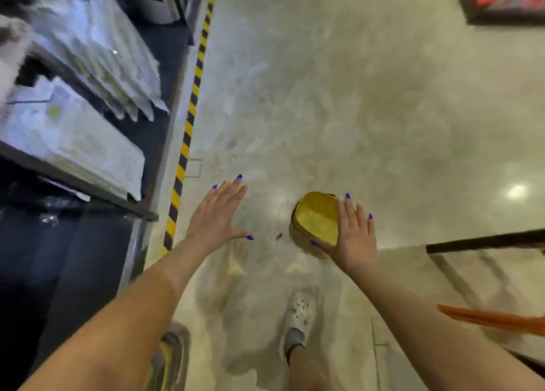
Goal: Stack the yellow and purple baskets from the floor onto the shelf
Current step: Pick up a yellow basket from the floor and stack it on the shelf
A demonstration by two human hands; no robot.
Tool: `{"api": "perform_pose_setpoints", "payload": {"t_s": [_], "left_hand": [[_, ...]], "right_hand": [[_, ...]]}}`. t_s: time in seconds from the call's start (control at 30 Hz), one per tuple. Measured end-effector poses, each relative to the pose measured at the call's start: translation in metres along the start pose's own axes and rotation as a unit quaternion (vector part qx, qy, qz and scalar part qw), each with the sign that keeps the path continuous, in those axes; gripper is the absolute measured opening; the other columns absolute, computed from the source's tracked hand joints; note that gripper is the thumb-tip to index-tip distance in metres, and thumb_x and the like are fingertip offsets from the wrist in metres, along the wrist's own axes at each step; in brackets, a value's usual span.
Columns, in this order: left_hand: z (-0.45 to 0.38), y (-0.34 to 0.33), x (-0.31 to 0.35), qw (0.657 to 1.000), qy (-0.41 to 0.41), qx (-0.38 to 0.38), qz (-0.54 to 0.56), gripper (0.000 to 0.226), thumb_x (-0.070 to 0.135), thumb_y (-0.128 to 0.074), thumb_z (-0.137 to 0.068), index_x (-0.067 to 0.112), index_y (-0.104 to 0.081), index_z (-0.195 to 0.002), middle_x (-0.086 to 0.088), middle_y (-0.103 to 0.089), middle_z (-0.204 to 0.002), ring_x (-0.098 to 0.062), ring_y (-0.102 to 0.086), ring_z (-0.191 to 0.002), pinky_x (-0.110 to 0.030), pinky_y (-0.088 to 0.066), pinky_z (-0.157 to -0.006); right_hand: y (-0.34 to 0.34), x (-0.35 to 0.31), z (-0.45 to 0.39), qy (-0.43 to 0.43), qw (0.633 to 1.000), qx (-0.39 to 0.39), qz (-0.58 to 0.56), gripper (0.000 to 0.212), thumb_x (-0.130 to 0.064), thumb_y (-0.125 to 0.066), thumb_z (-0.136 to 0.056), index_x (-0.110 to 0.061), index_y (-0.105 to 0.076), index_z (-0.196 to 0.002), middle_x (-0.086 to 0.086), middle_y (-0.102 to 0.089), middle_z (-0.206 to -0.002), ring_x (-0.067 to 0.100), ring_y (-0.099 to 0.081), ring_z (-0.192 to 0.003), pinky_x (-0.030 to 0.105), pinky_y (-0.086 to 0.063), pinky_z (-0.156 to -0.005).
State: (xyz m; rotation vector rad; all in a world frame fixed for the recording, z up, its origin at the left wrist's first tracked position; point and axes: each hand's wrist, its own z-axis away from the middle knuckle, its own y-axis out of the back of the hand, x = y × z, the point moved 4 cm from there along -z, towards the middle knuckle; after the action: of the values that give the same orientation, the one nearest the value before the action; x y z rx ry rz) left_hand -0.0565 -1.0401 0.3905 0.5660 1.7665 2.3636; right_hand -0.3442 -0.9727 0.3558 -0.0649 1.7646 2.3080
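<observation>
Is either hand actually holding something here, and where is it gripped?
The right hand lies on the yellow basket's near rim; a closed grip cannot be told. The left hand is open and empty.

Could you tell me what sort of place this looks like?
Probably a warehouse or stockroom: a bare concrete floor, yellow-and-black hazard tape marking the floor beside a metal shelf, and flat plastic-wrapped packs stacked on that shelf.

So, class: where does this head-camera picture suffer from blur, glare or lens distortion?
Head view: shelf at left is smeared by motion blur; a lamp glare spot shines on the floor; the hazard-striped tape bows from wide-angle distortion; the yellow basket stays fairly sharp.
</observation>
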Motion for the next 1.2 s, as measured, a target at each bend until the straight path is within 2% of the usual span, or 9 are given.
{"api": "perform_pose_setpoints", "payload": {"t_s": [0.23,0.63,0.77,0.83,0.93,1.0,1.1,1.13,1.2], "left_hand": [[-0.139,-0.073,0.095,0.99,-0.133,-0.039,-0.017,0.116,0.074,-0.067,-0.063,0.018,-0.021,-0.154,-0.001,-0.008,-0.163,-0.022,-0.013,-0.149,-0.037,-0.002,-0.12],[-0.257,-0.301,0.085,0.97,-0.199,-0.136,0.001,0.122,0.061,-0.077,-0.063,0.014,-0.012,-0.155,-0.008,-0.013,-0.162,-0.028,-0.017,-0.148,-0.041,-0.015,-0.118],[-0.275,-0.372,0.065,0.976,-0.142,-0.166,0.003,0.133,0.06,-0.081,-0.06,0.012,-0.002,-0.155,-0.01,0.001,-0.164,-0.026,-0.011,-0.149,-0.039,-0.013,-0.118],[-0.282,-0.395,0.056,0.979,-0.089,-0.18,0.023,0.139,0.058,-0.085,-0.057,0.012,0.002,-0.154,-0.011,0.004,-0.163,-0.028,-0.015,-0.148,-0.042,-0.02,-0.118],[-0.291,-0.422,0.049,0.975,-0.041,-0.203,0.08,0.139,0.048,-0.089,-0.058,0.015,0.005,-0.154,-0.01,-0.012,-0.163,-0.03,-0.029,-0.143,-0.048,-0.036,-0.11],[-0.293,-0.429,0.048,0.968,-0.036,-0.201,0.148,0.133,0.042,-0.089,-0.062,0.018,0.004,-0.155,-0.01,-0.031,-0.156,-0.03,-0.041,-0.135,-0.049,-0.042,-0.104],[-0.287,-0.423,0.035,0.962,-0.018,-0.201,0.185,0.124,0.033,-0.09,-0.064,0.019,-0.008,-0.155,-0.014,-0.037,-0.152,-0.031,-0.042,-0.133,-0.045,-0.038,-0.108],[-0.281,-0.417,0.03,0.962,-0.025,-0.201,0.185,0.112,0.034,-0.089,-0.066,0.022,-0.02,-0.154,-0.014,-0.038,-0.151,-0.032,-0.042,-0.133,-0.045,-0.038,-0.107],[-0.267,-0.391,0.025,0.95,-0.032,-0.188,0.248,0.057,0.052,-0.074,-0.078,0.033,-0.06,-0.13,-0.013,-0.054,-0.141,-0.035,-0.052,-0.126,-0.057,-0.045,-0.098]], "right_hand": [[-0.057,0.151,-0.02,-0.16,0.987,-0.02,0.003,0.116,-0.084,-0.039,-0.069,-0.02,0.012,-0.152,0.001,0.006,-0.162,0.025,0.006,-0.147,0.045,-0.001,-0.117],[-0.258,0.228,-0.07,-0.254,0.963,-0.043,-0.079,0.127,-0.079,-0.058,-0.065,-0.023,0.017,-0.15,-0.002,0.008,-0.162,0.021,0.008,-0.147,0.04,-0.003,-0.116],[-0.323,0.243,-0.09,-0.247,0.962,-0.039,-0.112,0.13,-0.073,-0.069,-0.062,-0.017,0.007,-0.153,0.002,0.001,-0.162,0.023,0.003,-0.148,0.042,-0.007,-0.117],[-0.346,0.249,-0.099,-0.248,0.958,-0.038,-0.137,0.132,-0.067,-0.076,-0.058,-0.015,-0.001,-0.154,0.007,-0.008,-0.162,0.026,-0.007,-0.147,0.047,-0.013,-0.118],[-0.369,0.256,-0.113,-0.267,0.926,-0.043,-0.263,0.141,-0.062,-0.085,-0.049,-0.022,0.0,-0.153,0.009,-0.028,-0.155,0.029,-0.029,-0.14,0.051,-0.032,-0.108],[-0.373,0.255,-0.119,-0.267,0.902,-0.044,-0.336,0.147,-0.065,-0.082,-0.044,-0.03,0.012,-0.151,0.005,-0.031,-0.155,0.03,-0.037,-0.135,0.046,-0.041,-0.097],[-0.364,0.246,-0.121,-0.255,0.901,-0.043,-0.348,0.143,-0.074,-0.071,-0.04,-0.042,0.018,-0.147,-0.004,-0.03,-0.156,0.029,-0.041,-0.133,0.037,-0.042,-0.087],[-0.355,0.242,-0.12,-0.254,0.901,-0.043,-0.348,0.142,-0.077,-0.07,-0.039,-0.046,0.018,-0.146,-0.006,-0.032,-0.155,0.03,-0.043,-0.131,0.037,-0.042,-0.086],[-0.329,0.227,-0.12,-0.23,0.91,-0.037,-0.344,0.14,-0.08,-0.069,-0.04,-0.049,0.019,-0.144,-0.007,-0.034,-0.154,0.03,-0.046,-0.128,0.038,-0.045,-0.085]]}}
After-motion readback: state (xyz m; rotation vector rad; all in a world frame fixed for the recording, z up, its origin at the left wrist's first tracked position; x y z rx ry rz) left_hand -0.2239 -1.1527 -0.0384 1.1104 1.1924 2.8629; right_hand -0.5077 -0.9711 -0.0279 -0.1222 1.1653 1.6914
